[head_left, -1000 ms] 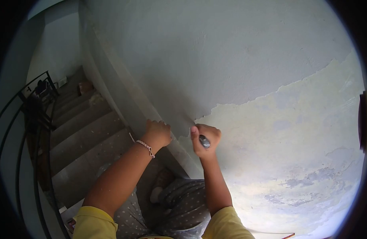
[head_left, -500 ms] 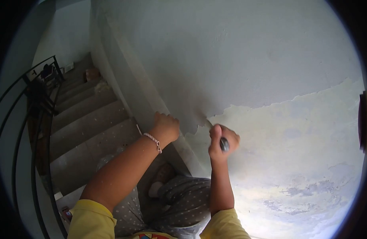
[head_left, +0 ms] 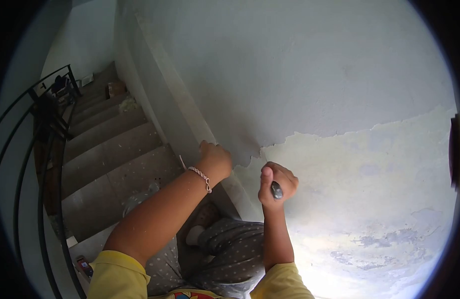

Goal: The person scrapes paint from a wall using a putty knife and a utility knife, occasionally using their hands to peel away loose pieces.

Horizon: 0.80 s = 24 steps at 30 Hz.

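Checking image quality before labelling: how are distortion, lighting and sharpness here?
Head view: strong fisheye bending, dark round vignette at the corners; bright washed-out glare low on the scraped pale-yellow wall; the right hand gripping a dark-handled scraper looks slightly soft; the grey concrete stairs are dimmer.

Wall (head_left: 299, 65), upper frame: matt pale grey-blue paint coat, slightly uneven, with a ragged flaking edge. Stripped area (head_left: 369, 169), right and lower right: bare plaster, chalky, matt, yellowish-cream with grey-blue blotches. Scraper handle (head_left: 276, 190) in the right hand (head_left: 276, 183), centre: dark, glossy, material not discernible; blade hidden. Bracelet (head_left: 202, 176) on the wrist of the left hand (head_left: 216, 160): small pale beads or links, slight sheen. Stairs (head_left: 110, 149), left: rough, dusty grey concrete. Railing (head_left: 20, 164), far left: black metal bar. Sleeves (head_left: 117, 274), lower frame: yellow cloth. Trousers (head_left: 230, 259): grey dotted cloth.
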Each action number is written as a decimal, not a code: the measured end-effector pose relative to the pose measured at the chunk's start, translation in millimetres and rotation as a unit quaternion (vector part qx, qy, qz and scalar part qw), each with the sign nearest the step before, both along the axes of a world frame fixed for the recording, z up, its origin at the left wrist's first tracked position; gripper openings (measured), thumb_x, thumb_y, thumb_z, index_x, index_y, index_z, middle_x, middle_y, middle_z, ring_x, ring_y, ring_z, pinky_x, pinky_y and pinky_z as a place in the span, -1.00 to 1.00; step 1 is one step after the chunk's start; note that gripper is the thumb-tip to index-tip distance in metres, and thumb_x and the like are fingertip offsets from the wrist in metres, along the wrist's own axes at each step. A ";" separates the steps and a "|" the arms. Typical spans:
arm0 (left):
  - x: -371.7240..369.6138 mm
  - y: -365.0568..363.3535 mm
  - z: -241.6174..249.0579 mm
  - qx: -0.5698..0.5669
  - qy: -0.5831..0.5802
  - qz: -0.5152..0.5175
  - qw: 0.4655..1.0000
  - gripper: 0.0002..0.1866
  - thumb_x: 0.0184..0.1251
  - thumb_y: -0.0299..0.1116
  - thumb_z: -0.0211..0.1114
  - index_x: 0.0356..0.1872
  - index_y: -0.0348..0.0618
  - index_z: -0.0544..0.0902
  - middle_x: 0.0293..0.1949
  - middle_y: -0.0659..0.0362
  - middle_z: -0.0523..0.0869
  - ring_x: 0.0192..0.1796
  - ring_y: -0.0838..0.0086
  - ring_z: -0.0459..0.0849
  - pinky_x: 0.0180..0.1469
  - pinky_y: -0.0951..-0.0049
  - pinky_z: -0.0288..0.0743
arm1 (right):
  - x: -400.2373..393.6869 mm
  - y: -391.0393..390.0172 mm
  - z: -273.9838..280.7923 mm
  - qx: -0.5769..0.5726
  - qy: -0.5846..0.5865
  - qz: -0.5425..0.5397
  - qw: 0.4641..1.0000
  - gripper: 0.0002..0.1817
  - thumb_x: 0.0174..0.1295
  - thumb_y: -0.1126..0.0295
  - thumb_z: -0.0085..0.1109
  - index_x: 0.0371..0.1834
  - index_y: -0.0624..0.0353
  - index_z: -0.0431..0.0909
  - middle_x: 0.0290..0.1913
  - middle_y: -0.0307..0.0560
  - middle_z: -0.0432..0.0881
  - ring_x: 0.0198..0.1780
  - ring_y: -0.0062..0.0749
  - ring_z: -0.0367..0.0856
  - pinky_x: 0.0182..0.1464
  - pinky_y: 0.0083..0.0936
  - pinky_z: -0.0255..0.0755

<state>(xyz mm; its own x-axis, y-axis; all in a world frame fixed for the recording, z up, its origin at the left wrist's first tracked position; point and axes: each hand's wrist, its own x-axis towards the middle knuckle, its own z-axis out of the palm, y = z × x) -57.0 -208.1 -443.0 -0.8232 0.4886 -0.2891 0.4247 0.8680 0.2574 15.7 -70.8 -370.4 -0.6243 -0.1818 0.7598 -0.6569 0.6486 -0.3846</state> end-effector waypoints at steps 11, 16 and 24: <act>4.0 -5.7 -4.4 0.006 0.029 0.003 1.000 -0.55 0.28 0.04 0.32 0.04 -0.03 0.69 0.04 0.10 0.72 0.09 0.18 0.70 0.19 0.04 0.39 | -17.7 9.1 -19.5 -0.027 0.033 -0.038 0.998 -0.72 0.18 0.61 0.22 -0.69 0.28 0.44 -0.69 -0.06 0.49 -0.71 -0.22 0.42 -0.58 -0.47 0.28; -0.8 -7.8 0.3 -0.006 0.025 0.014 1.000 -0.55 0.28 0.04 0.32 0.04 -0.03 0.70 0.03 0.10 0.72 0.08 0.19 0.70 0.19 0.07 0.39 | -11.1 -3.8 -5.2 0.000 0.048 0.004 0.999 -0.70 0.19 0.62 0.21 -0.70 0.28 0.41 -0.70 -0.08 0.46 -0.70 -0.23 0.39 -0.59 -0.50 0.25; 0.1 -7.6 3.7 0.003 0.003 0.007 1.000 -0.56 0.31 0.03 0.28 0.06 -0.03 0.69 0.05 0.10 0.71 0.10 0.20 0.69 0.24 0.09 0.36 | -14.0 -3.6 -7.8 0.019 0.037 -0.003 0.999 -0.64 0.22 0.58 0.20 -0.73 0.24 0.35 -0.70 -0.08 0.45 -0.71 -0.27 0.37 -0.60 -0.50 0.23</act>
